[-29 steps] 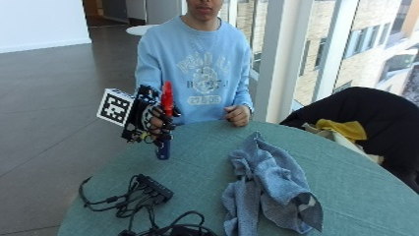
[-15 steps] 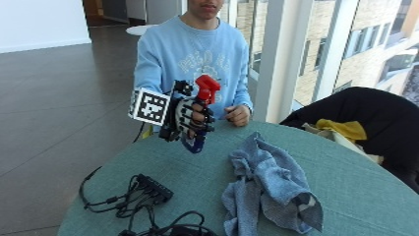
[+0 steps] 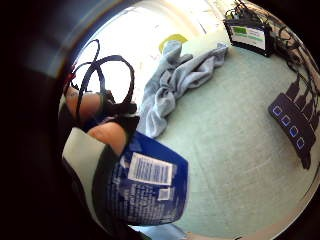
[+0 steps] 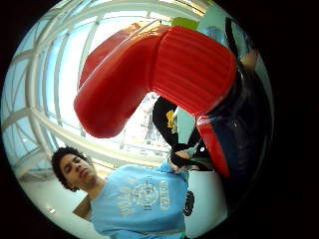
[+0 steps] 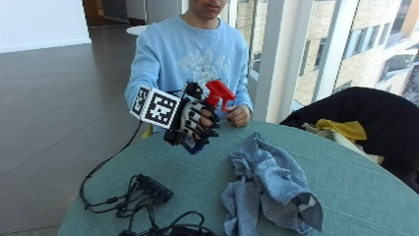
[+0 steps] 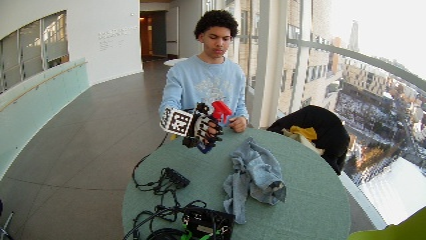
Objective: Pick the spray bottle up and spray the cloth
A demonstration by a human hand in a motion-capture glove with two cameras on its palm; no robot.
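My gloved right hand (image 5: 195,120) holds a spray bottle (image 5: 208,113) in the air above the round green table (image 5: 367,196), fingers curled round its neck. The bottle has a red trigger head (image 5: 219,93) and a dark blue body (image 3: 150,185), and its nozzle points toward the cloth. A crumpled blue-grey cloth (image 5: 272,187) lies on the table a short way beyond the bottle. The same cloth (image 3: 172,85) shows past the bottle's labelled body in the little finger side palm view. The red head (image 4: 149,74) fills the thumb side palm view.
The person's bare left hand (image 5: 237,115) rests on the table's far edge. A black hub with cables (image 5: 147,189) lies at the table's near left, and a black box (image 6: 206,222) sits at the front. A chair with dark clothes (image 5: 367,118) stands at the right.
My hand has carried the bottle rightward toward the cloth and turned it, so the red head now points at the cloth.
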